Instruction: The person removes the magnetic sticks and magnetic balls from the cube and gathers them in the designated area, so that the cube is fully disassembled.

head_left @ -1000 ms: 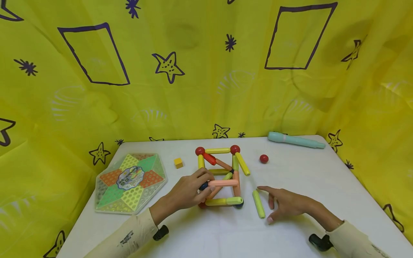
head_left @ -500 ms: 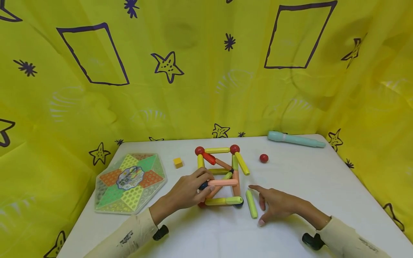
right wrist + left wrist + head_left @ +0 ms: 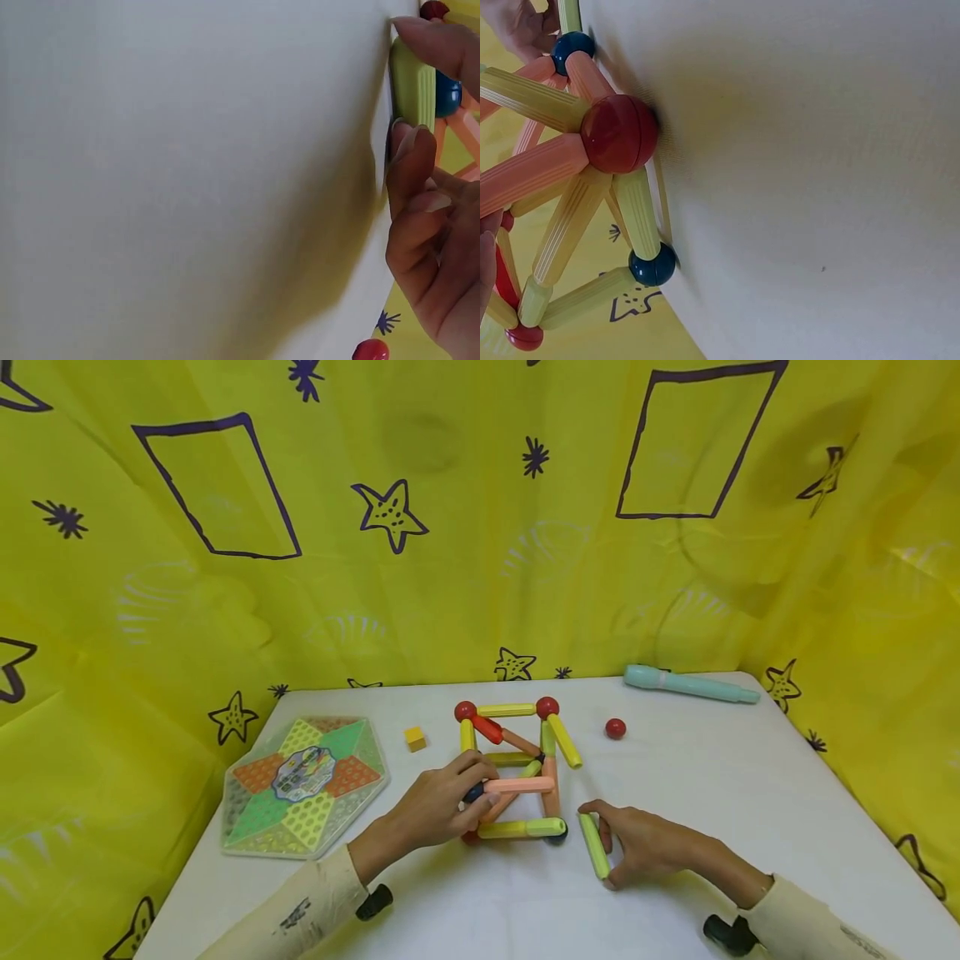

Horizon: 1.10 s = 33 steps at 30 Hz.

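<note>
A frame of magnetic sticks and balls (image 3: 506, 711) stands mid-table, with red and dark blue balls at its corners. My left hand (image 3: 438, 806) pinches a dark blue ball (image 3: 472, 792) at its near left upper corner, where a salmon stick (image 3: 521, 786) joins. To the frame's right, my right hand (image 3: 652, 843) grips a light green stick (image 3: 595, 846) lengthwise, index finger at the far end and thumb at the near one. The right wrist view shows that green stick (image 3: 411, 82) between thumb and fingers, close to the white surface. A yellow stick (image 3: 564, 741) juts from the back right red ball.
A loose red ball (image 3: 615, 728) lies right of the frame, and a small yellow cube (image 3: 415, 739) left of it. A hexagonal board-game box (image 3: 303, 787) occupies the table's left side. Near the back right edge rests a teal tube-shaped thing (image 3: 690, 685). Yellow curtain (image 3: 480, 568) surrounds the table.
My right hand first slid the green stick left toward the frame, then closed its finger and thumb on the stick's ends. The left hand has stayed in place on the frame.
</note>
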Available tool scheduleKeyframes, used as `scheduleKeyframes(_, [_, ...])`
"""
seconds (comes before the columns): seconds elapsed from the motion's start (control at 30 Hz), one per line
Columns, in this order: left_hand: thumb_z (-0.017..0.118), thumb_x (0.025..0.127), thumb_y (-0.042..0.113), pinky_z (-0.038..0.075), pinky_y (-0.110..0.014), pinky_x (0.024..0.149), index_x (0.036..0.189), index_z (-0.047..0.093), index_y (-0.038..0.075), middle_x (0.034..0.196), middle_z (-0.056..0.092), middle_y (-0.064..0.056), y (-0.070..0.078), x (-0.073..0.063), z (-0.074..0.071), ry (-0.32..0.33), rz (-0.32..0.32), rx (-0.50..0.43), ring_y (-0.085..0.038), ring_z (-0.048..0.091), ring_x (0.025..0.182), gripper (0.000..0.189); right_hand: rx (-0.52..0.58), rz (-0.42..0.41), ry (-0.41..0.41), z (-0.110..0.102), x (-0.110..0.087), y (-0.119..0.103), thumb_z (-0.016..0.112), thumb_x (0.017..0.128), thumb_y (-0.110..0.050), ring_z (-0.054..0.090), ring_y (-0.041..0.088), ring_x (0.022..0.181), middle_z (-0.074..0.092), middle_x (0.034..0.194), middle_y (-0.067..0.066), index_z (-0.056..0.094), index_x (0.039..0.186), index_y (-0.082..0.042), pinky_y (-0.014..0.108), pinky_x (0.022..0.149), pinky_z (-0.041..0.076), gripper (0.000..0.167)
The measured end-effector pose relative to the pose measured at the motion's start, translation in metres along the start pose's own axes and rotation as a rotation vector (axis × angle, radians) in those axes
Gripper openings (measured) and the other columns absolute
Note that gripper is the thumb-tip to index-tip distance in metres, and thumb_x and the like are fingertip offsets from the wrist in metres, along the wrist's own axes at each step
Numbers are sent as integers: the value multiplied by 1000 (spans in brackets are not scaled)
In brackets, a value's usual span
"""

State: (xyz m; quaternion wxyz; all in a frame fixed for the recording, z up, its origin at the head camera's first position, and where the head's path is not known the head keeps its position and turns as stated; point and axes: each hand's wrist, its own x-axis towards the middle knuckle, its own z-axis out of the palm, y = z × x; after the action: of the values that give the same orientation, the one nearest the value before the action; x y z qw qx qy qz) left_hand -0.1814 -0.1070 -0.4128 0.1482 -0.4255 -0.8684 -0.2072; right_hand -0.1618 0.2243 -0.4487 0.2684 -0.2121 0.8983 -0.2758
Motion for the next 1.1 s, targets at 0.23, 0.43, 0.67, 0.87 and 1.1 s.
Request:
scheduleKeyframes(0.23, [60,99,28,43,-10,59,113,65,15,113,61,0,-2,1,1,9,20,10,-5,52,71,20,8,-61,9,7,-11,-3,90,69,-29,46,7,68,56,92,-8,42,142,-12,23,59,36,89])
scheduleKeyframes(0.43, [60,99,29,42,-10,59,114,65,15,114,60,1,-2,1,1,4,18,9,-4,52,70,20,16,-99,7,11,-14,-3,90,69,-28,43,4,62,55,93,-9,41,143,-11,21,56,35,90])
scheduleKeyframes(0.67, [60,100,29,41,-10,58,113,65,15,113,60,1,-2,1,2,14,35,8,-5,52,69,20,48,-77,-36,1,-17,-4,90,73,-36,47,7,64,57,98,-7,34,150,-8,22,58,39,99])
scheduleKeyframes(0.87, [60,99,29,38,-9,55,113,65,14,112,60,0,-3,3,2,28,46,7,-3,48,65,21,55,-133,126,-43,-17,-6,76,90,-32,55,8,68,62,106,4,35,149,-3,24,60,49,78])
scheduleKeyframes(1.1, [60,100,29,40,-9,57,112,65,15,111,60,1,-3,1,2,25,40,2,-4,50,67,20,150,-184,445,-77,11,-33,64,100,-26,66,15,71,69,106,14,41,143,-2,30,64,53,54])
